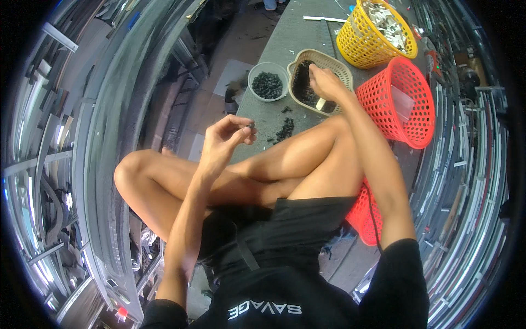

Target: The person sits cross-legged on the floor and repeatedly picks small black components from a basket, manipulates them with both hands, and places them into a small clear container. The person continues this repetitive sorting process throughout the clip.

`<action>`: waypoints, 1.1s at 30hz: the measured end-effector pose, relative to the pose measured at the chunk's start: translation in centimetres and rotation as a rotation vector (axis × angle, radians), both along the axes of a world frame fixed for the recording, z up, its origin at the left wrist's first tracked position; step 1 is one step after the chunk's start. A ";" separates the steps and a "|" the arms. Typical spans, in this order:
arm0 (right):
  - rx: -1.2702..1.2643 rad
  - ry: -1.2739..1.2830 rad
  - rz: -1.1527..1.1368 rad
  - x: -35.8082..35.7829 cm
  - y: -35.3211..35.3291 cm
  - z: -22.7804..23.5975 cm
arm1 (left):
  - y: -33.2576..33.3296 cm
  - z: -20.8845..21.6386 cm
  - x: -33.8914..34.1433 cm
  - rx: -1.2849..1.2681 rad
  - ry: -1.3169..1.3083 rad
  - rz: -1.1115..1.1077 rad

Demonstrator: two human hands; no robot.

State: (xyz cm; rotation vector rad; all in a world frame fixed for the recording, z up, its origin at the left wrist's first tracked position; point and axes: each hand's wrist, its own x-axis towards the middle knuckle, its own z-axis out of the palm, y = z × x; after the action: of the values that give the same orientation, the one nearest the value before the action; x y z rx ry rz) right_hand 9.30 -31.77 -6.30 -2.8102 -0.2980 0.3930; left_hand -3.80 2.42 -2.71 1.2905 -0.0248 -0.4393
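Note:
Over my crossed legs, my left hand (224, 137) pinches a small black piece (251, 125) between thumb and fingertips. My right hand (327, 83) reaches into a beige basket (307, 54) that holds a mass of small black parts (302, 88). Its fingers are bent together over them; whatever they grip is hidden. A cream-coloured stub (321, 103) stands in the basket just below that hand. Left of the basket is a clear round bowl (251, 88) with black pieces (267, 84) in it. Loose black bits (285, 129) lie on the grey surface (262, 115) between the bowl and my leg.
A yellow basket (350, 44) full of white scraps (384, 24) stands at the far right. Nearer are a red basket (378, 104) and another red one (362, 216) beside my thigh. Long metal profiles (466, 181) are stacked along the right, and more bars (98, 164) along the left.

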 end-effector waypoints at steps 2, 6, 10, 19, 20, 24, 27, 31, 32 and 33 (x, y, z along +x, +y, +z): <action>0.234 -0.165 0.065 -1.5 1.7 2.4 | -0.1 0.8 -0.2 -0.004 -0.029 0.021; 0.545 -0.149 0.086 -5.0 4.9 6.8 | -0.8 2.5 -0.7 -0.072 -0.060 0.063; 0.540 -0.188 -0.044 -5.5 6.0 10.4 | -1.7 3.7 -0.1 -0.083 -0.076 0.053; 1.028 0.119 0.072 -12.1 10.7 15.7 | -2.0 6.9 -1.9 -0.147 -0.108 0.172; 1.048 0.112 0.058 -12.2 11.1 15.9 | -2.1 7.2 -2.0 -0.113 -0.122 0.187; 1.101 0.102 0.011 -12.6 12.1 16.2 | -2.3 8.2 -2.6 -0.116 -0.156 0.245; 1.097 0.032 0.028 -13.1 12.4 16.1 | -2.3 8.7 -2.9 -0.057 -0.210 0.255; 1.071 0.004 0.032 -13.7 12.6 16.1 | -2.0 9.0 -3.0 0.029 -0.319 0.254; 1.080 0.012 0.031 -13.8 12.7 16.2 | -1.9 9.0 -2.9 0.058 -0.347 0.252; 1.088 0.021 0.028 -13.9 12.8 16.2 | -1.8 9.1 -2.9 0.063 -0.394 0.246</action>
State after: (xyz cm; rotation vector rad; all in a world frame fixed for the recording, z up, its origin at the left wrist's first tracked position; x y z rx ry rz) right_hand -4.58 -18.99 9.89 -1.7356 -0.3915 0.1719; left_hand -6.65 0.61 6.35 1.4056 -0.1823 0.0290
